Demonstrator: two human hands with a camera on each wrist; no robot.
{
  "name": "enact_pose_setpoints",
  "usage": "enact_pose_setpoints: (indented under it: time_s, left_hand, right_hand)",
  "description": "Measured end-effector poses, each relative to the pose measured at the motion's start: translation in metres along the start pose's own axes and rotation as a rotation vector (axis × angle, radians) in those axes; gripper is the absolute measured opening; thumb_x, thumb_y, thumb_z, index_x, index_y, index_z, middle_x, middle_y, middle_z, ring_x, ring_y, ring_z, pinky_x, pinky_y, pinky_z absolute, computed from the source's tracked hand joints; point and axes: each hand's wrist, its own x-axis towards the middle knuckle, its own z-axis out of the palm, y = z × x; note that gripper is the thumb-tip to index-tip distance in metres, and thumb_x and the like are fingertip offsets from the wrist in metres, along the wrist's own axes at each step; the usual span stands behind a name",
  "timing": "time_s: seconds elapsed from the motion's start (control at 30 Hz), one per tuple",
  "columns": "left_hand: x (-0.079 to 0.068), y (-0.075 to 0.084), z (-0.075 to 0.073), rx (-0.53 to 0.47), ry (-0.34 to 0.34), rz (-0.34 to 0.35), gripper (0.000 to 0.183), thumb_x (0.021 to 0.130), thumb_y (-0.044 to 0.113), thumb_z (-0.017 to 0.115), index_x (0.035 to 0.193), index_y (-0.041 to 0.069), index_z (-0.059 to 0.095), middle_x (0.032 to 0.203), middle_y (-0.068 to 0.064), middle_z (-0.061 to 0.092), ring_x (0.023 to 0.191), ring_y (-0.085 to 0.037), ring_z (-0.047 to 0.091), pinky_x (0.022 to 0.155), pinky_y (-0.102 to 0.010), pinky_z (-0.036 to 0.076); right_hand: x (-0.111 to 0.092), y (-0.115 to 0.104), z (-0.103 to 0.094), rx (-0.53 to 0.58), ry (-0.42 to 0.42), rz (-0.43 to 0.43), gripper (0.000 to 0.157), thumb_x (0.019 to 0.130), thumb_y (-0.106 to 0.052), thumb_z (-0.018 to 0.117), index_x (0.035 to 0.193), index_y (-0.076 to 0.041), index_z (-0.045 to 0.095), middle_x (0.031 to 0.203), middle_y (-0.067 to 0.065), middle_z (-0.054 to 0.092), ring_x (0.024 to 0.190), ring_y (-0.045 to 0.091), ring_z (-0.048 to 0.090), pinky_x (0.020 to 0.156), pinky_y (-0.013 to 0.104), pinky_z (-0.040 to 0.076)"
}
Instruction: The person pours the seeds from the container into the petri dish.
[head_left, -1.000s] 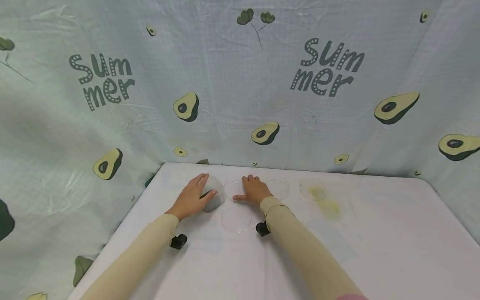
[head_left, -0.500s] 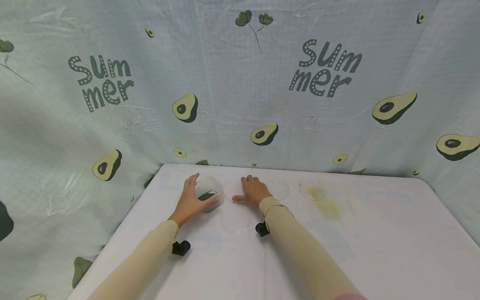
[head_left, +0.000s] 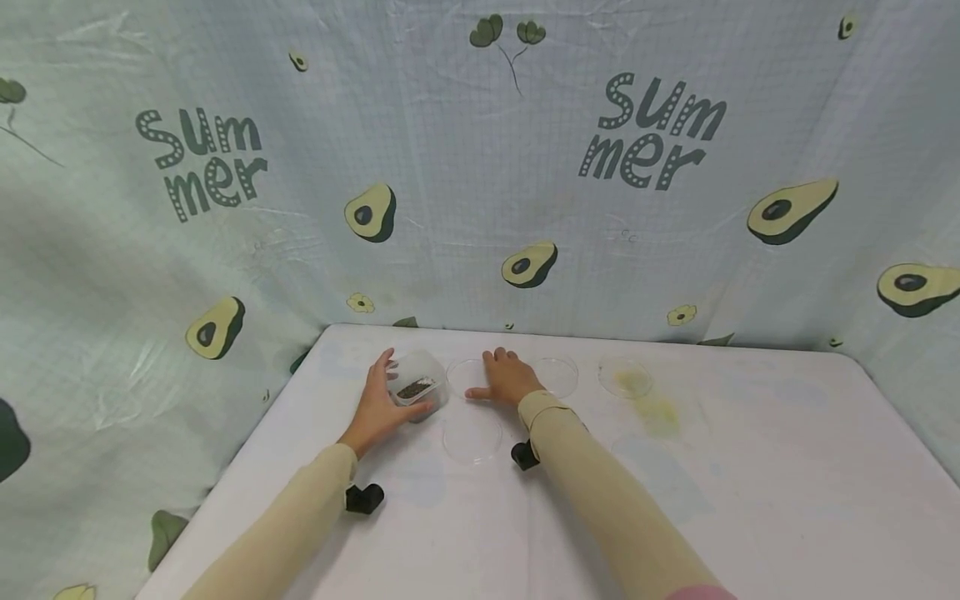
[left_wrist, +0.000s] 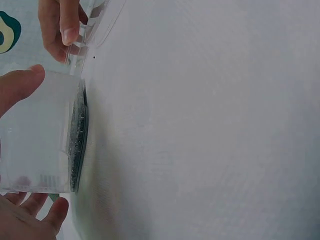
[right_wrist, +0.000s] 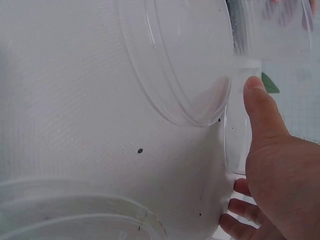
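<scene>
Tub (left_wrist: 37, 132), clr. plastic, dk. grains (head_left: 415, 389) | L hand (head_left: 378, 410) grips tub | R hand (head_left: 512, 383) holds rnd. dish (head_left: 462, 380)

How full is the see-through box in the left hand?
Only partly full: dark bits lie low inside the box, with clear walls above.

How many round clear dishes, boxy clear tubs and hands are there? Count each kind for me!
Round clear dishes: 4
Boxy clear tub: 1
Hands: 2
Total: 7
</scene>
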Motion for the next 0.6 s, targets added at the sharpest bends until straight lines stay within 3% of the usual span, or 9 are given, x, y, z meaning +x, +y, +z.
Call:
enact_pose_setpoints:
  time_s: [0.23, 0.6]
  left_hand:
    - [0.0010, -0.0049, 0.0041, -0.052, -0.013, -0.004, 0.113, 0.073, 0.027, 0.085, 0.153, 0.007, 0.008, 0.144, -0.019, 0.039, 0.133, -0.036, 0.041, 0.110, -0.054, 0.035]
    - [0.0014, -0.0044, 0.0024, -0.071, 0.017, -0.016, 0.097, 0.073, 0.024, 0.085, 0.144, 0.005, 0.021, 0.139, -0.016, 0.044, 0.132, -0.032, 0.043, 0.111, -0.049, 0.036]
  right_hand:
    - [0.0000, 0.0026, 0.0033, -0.010, 0.017, 0.010, 0.086, 0.082, -0.063, 0.063, 0.142, -0.004, 0.044, 0.134, 0.017, 0.051, 0.123, 0.031, 0.052, 0.101, 0.044, 0.048]
    - [0.0014, 0.0001, 0.0021, -0.012, 0.008, -0.001, 0.082, 0.082, -0.062, 0.063, 0.138, -0.005, 0.046, 0.133, 0.017, 0.051, 0.122, 0.031, 0.051, 0.098, 0.044, 0.050]
